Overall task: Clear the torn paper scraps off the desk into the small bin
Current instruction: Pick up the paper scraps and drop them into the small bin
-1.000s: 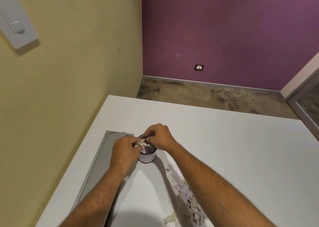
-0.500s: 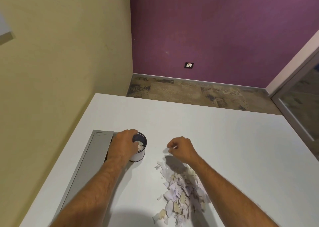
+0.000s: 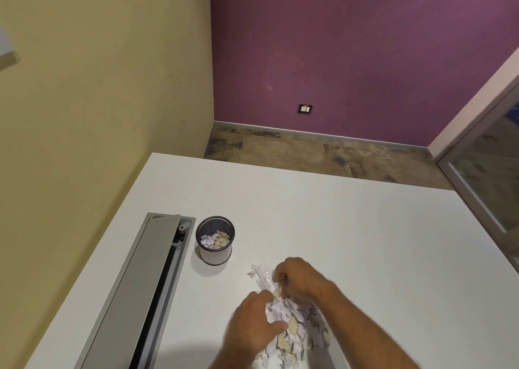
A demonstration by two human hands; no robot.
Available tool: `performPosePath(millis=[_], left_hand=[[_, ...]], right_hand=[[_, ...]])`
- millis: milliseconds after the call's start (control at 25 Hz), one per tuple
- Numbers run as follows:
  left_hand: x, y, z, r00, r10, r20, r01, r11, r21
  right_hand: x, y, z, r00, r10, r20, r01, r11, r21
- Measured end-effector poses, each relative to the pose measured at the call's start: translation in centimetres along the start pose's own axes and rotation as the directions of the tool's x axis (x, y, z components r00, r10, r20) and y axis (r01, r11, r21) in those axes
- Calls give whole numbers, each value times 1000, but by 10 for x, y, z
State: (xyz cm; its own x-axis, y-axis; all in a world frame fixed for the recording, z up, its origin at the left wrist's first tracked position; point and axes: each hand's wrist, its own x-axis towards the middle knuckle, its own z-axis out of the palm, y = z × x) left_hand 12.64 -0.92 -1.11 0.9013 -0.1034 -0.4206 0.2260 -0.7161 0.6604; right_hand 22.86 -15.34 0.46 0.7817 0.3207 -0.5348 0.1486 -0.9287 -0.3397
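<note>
Lying on desk: scrap pile, pinched by right hand; left hand fingers spread on pile; bin part-filled.

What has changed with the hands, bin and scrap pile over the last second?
Both hands left the small bin and came back toward the person to the scrap pile. The left hand, which was at the bin's rim half a second ago, now rests on the pile's left edge; the right hand is picking at its far end. The bin stands where it was beside the grey cable tray, scraps inside.
</note>
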Motion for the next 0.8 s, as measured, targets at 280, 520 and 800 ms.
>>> performPosePath(millis=[280, 520, 800], left_hand=[[-2, -10, 7, 980, -147, -134, 125, 979, -163], [-3, -23, -8, 964, -211, -164, 160, 947, -278], [-11, -36, -32, 945, -226, -237, 124, 917, -380]], right_hand=[[-6, -1, 5, 994, 26, -102, -12, 990, 139], [-12, -4, -25, 972, 106, -209, -11, 912, 411], [-11, -45, -73, 942, 87, -323, 182, 678, 713]])
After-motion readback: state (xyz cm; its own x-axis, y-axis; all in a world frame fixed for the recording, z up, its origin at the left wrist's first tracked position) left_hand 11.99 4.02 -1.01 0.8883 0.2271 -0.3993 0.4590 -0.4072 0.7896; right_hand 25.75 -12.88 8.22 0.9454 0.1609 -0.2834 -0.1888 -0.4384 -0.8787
